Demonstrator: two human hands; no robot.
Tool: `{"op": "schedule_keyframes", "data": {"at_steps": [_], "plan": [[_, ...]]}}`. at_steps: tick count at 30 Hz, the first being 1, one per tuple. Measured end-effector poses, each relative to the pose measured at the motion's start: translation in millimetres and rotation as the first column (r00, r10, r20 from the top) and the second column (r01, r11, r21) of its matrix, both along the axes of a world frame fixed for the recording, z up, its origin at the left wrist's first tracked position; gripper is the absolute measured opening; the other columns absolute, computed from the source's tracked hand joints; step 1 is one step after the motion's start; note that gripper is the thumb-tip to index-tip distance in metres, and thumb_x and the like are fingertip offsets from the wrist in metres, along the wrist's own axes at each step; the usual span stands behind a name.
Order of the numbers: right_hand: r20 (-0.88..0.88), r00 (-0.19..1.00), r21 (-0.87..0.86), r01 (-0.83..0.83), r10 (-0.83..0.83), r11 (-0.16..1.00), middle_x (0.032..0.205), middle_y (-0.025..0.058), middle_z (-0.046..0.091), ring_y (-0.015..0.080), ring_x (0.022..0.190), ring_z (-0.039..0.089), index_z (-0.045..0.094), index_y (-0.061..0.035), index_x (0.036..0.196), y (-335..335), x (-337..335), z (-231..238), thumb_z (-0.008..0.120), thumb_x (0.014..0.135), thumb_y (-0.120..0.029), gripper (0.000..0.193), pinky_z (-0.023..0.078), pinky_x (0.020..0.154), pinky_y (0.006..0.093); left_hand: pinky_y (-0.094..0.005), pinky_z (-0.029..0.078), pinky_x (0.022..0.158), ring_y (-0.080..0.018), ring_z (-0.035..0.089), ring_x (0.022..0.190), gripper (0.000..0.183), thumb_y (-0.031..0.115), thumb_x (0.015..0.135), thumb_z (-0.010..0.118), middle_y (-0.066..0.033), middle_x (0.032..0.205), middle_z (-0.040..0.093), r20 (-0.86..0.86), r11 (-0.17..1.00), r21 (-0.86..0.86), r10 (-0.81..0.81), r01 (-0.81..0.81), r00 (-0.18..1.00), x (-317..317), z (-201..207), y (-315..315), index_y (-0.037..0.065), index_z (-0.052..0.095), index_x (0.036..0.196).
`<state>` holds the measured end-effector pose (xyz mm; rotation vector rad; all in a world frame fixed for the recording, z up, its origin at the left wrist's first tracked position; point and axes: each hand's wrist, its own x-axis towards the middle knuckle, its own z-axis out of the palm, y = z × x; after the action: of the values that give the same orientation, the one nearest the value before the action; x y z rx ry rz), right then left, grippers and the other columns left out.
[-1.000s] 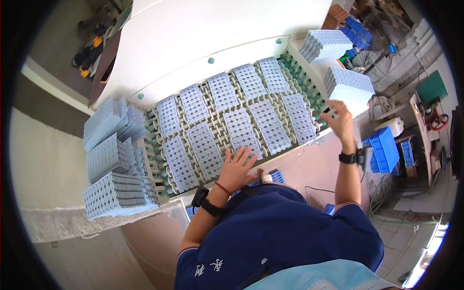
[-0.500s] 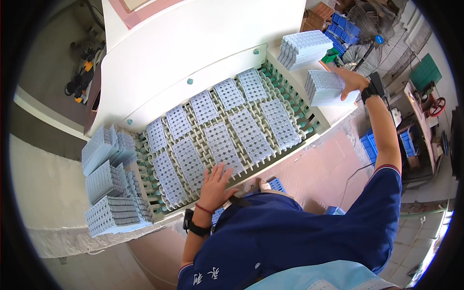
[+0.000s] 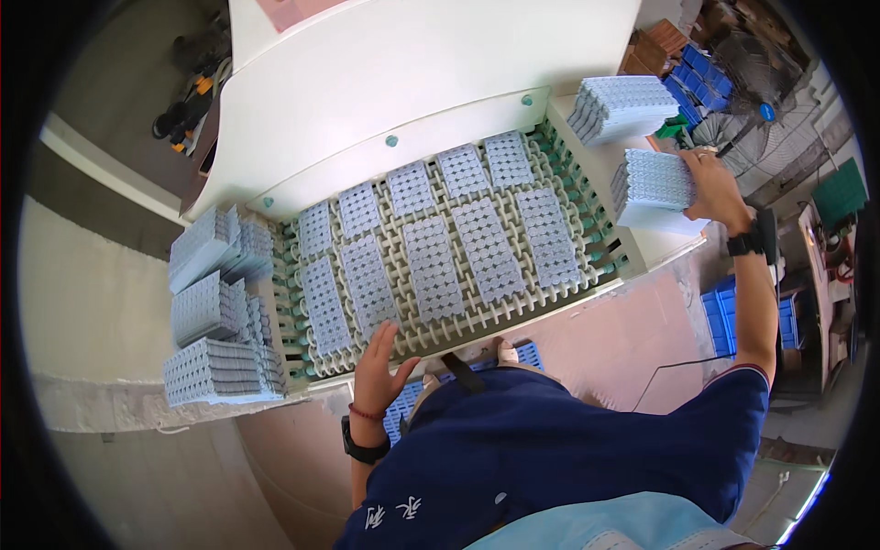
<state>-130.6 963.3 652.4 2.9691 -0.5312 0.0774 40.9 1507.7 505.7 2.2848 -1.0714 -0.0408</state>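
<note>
My right hand [image 3: 717,191] closes over the right edge of a stack of blue-grey perforated sheets [image 3: 655,183] on the white side ledge; how many sheets lie in its grip is hidden. Low over the near edge of the conveyor, my left hand [image 3: 374,374] has its fingers stretched out and holds nothing. Its fingertips come close to the near end of one perforated sheet [image 3: 369,284]. Two rows of such sheets lie flat on the pale link conveyor [image 3: 403,337], one row behind the other.
Another stack of sheets [image 3: 623,108] stands farther back on the right ledge. Several stacks [image 3: 213,371] line the left ledge. Behind the conveyor rises a white machine hood [image 3: 431,69]. Fans [image 3: 756,69] and blue crates [image 3: 698,81] stand at far right; a blue slatted mat [image 3: 529,355] lies below.
My left hand has drawn back toward me, off the near sheets. The right hand now curls over the stack's edge. My view has shifted, and more conveyor shows in front of the near row.
</note>
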Motion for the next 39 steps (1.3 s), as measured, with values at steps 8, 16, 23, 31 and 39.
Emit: {"op": "schedule_keyframes", "data": {"at_steps": [8, 16, 23, 31, 39], "plan": [[0.069, 0.958, -0.640, -0.172, 0.279, 0.748, 0.111, 0.0128, 0.050, 0.0263, 0.108, 0.046, 0.043, -0.0008, 0.120, 142, 55, 29, 0.055, 0.070, -0.004, 0.052, 0.034, 0.094, 0.0367, -0.0366, 0.048, 0.084, -0.0321, 0.057, 0.102, 0.046, 0.024, 0.075, 0.071, -0.0176, 0.116, 0.056, 0.053, 0.981, -0.089, -0.166, 0.170, 0.985, 14, 1, 13, 0.002, 0.056, 0.112], [0.330, 0.934, -0.028, -0.136, 0.138, 0.990, 0.110, 0.0176, 0.052, 0.0332, 0.102, 0.050, 0.044, 0.0032, 0.120, 248, 122, -27, 0.082, 0.040, -0.021, 0.092, 0.040, 0.087, 0.0406, -0.0341, 0.048, 0.085, -0.0295, 0.059, 0.101, 0.041, 0.018, 0.079, 0.067, -0.0170, 0.113, 0.059, -0.081, 0.906, -0.401, -0.181, 0.135, 0.980, 13, -12, 39, 0.001, 0.055, 0.115], [0.276, 0.935, 0.729, -0.355, 0.224, 0.585, 0.089, 0.0217, 0.062, 0.0328, 0.081, 0.062, 0.056, 0.0055, 0.103, 386, 182, -104, 0.077, 0.049, -0.043, 0.076, 0.049, 0.072, 0.0366, -0.0321, 0.039, 0.097, -0.0228, 0.045, 0.119, 0.050, 0.011, 0.093, 0.046, -0.0163, 0.132, 0.042, -0.565, 0.525, -0.785, -0.390, -0.329, 0.727, 11, -53, 24, -0.002, 0.026, 0.137], [0.220, 0.931, 0.836, -0.333, 0.290, 0.436, 0.089, 0.0251, 0.061, 0.0364, 0.083, 0.061, 0.055, 0.0089, 0.099, 442, 204, -149, 0.076, 0.053, -0.055, 0.082, 0.048, 0.075, 0.0400, -0.0323, 0.045, 0.086, -0.0197, 0.054, 0.101, 0.030, 0.017, 0.094, 0.041, -0.0110, 0.112, 0.054, -0.676, 0.457, -0.706, -0.207, -0.541, 0.708, 38, -62, 58, -0.002, 0.045, 0.117], [0.090, 0.946, 0.992, -0.112, 0.313, 0.054, 0.068, 0.0083, 0.061, 0.0119, 0.057, 0.056, 0.064, 0.0027, 0.088, 418, 197, -149, 0.066, 0.081, -0.028, 0.031, 0.044, 0.051, 0.0273, -0.0395, 0.043, 0.093, -0.0285, 0.055, 0.105, 0.040, 0.018, 0.087, 0.046, -0.0158, 0.116, 0.056, -0.823, 0.286, -0.433, -0.513, -0.855, 0.245, 47, -56, 75, -0.004, 0.046, 0.121]]}}
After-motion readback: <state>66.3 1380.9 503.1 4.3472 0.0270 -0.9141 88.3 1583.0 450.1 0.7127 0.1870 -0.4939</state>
